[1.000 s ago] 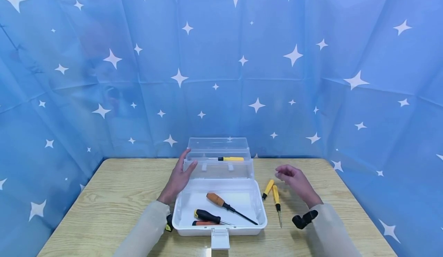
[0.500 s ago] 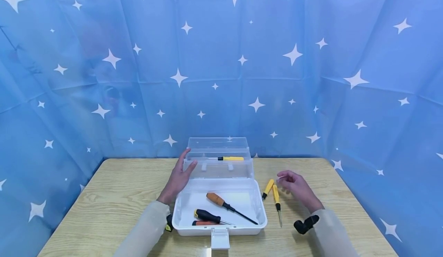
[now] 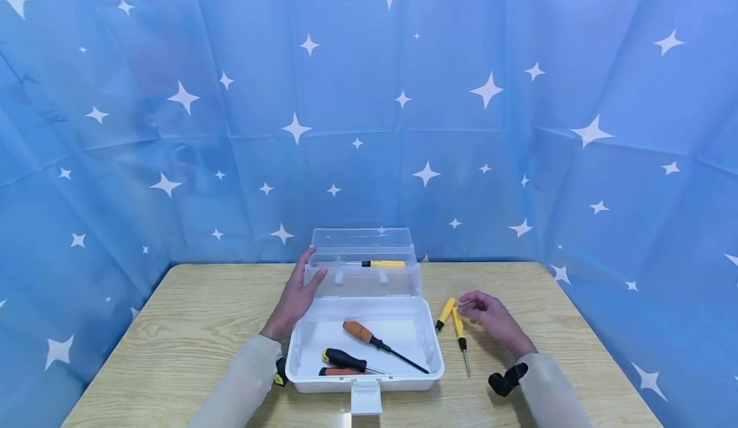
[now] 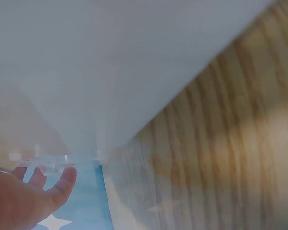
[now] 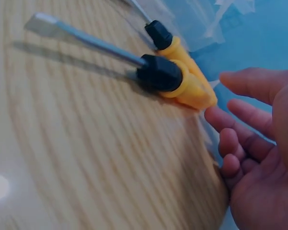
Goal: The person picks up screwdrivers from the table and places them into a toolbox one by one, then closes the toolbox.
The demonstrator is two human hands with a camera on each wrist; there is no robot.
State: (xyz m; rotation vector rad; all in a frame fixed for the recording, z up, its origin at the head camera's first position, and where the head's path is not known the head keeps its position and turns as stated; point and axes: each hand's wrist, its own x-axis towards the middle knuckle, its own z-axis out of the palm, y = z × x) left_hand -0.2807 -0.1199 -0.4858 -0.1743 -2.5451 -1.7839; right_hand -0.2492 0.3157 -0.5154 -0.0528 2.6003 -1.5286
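A white toolbox stands with its clear lid raised. My left hand holds the lid's left side, thumb in front and fingers at the edge; in the left wrist view thumb and fingers meet that clear edge. Two yellow-handled screwdrivers, a farther one and a nearer one, lie on the table right of the box. Over their handle ends hovers my right hand, fingers loosely bent and thumb apart. In the right wrist view, a fingertip sits right at the nearer screwdriver's handle.
Inside the box lie an orange-handled screwdriver, a black-handled screwdriver and an orange-red handle. Another yellow screwdriver rests in the clear upper part. A white latch hangs at the front. Blue starry cloth encloses the table.
My right hand has lowered slightly toward the yellow screwdrivers' handle ends, its fingers bending a little. The left hand stays at the lid.
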